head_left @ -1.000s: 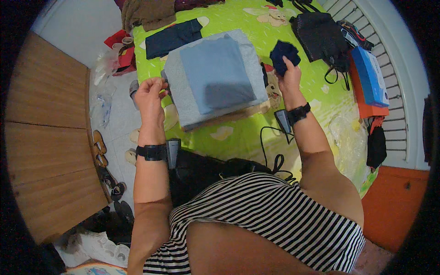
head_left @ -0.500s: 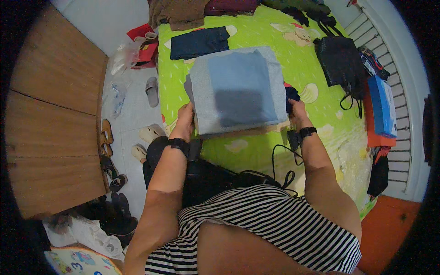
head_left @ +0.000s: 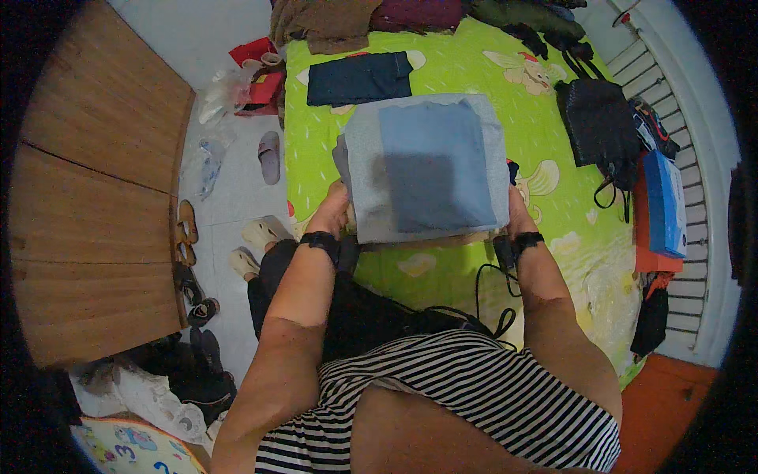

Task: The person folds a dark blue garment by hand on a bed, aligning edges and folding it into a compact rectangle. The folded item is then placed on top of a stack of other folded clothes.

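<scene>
A stack of folded clothes [head_left: 371,189] is between my hands over the bed, light grey cloth near its top and a smaller blue-grey folded piece [head_left: 430,134] uppermost. My left hand [head_left: 335,207] grips the stack's left side, its fingertips tucked out of sight. On the opposite side my right hand [head_left: 517,212] is closed against the stack, fingers mostly hidden. A bit of dark navy cloth [head_left: 513,171] shows just above the right hand. Beyond the stack lies a folded pair of dark jeans [head_left: 359,78], flat on the green sheet.
The bed's bright green sheet [head_left: 466,71] carries heaped clothes [head_left: 332,22] at the far end. Along the right edge are a black bag [head_left: 598,118] and a blue box [head_left: 665,205] by a barred rail. Slippers [head_left: 269,158] lie on the floor left. A black cable [head_left: 480,292] loops near my lap.
The view has shifted slightly. My right hand has come in closer to the stack's side, and less navy cloth shows there. The stack sits slightly nearer to me, away from the jeans.
</scene>
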A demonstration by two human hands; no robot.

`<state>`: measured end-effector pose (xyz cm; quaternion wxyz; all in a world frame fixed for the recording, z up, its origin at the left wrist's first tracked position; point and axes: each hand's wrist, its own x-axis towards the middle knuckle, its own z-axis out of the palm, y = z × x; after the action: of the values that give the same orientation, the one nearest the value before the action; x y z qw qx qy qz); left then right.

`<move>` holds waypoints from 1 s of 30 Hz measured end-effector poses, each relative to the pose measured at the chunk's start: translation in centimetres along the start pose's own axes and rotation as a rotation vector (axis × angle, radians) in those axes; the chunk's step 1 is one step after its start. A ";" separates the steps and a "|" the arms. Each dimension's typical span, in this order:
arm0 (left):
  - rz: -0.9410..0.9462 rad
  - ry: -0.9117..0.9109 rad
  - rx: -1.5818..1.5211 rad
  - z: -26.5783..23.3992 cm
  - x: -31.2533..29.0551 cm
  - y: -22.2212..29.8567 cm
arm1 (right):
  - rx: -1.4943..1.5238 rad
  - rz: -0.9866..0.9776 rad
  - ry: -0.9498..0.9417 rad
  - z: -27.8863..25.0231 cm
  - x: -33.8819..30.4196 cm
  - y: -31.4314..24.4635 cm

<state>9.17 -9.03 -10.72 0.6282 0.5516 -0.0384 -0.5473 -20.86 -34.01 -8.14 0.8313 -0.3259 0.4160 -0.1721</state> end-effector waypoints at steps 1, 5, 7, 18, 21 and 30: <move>-0.055 0.097 0.087 0.2 0.0 0.0 | -0.010 -0.017 0.006 0.3 0.2 0.0; 0.020 -0.060 -0.145 1.9 -1.0 1.0 | 0.081 0.000 0.032 0.9 0.1 0.1; 0.119 -0.017 -0.092 2.5 -2.0 1.8 | 0.175 -0.012 -0.062 1.8 -0.3 0.0; 0.077 0.153 0.110 0.4 -1.9 2.9 | -0.076 -0.112 0.158 4.8 -1.2 -0.5; 0.072 0.057 0.206 -0.9 -1.9 3.0 | -0.520 -0.166 0.356 1.0 -0.3 -1.6; 0.192 0.220 0.108 -8.1 3.2 13.7 | -1.006 -0.390 0.183 -3.5 1.4 1.0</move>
<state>24.62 -8.93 -5.57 0.6474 0.6350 -0.0512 -0.4183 -22.79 -35.46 -11.21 0.4861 -0.7380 0.4496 -0.1305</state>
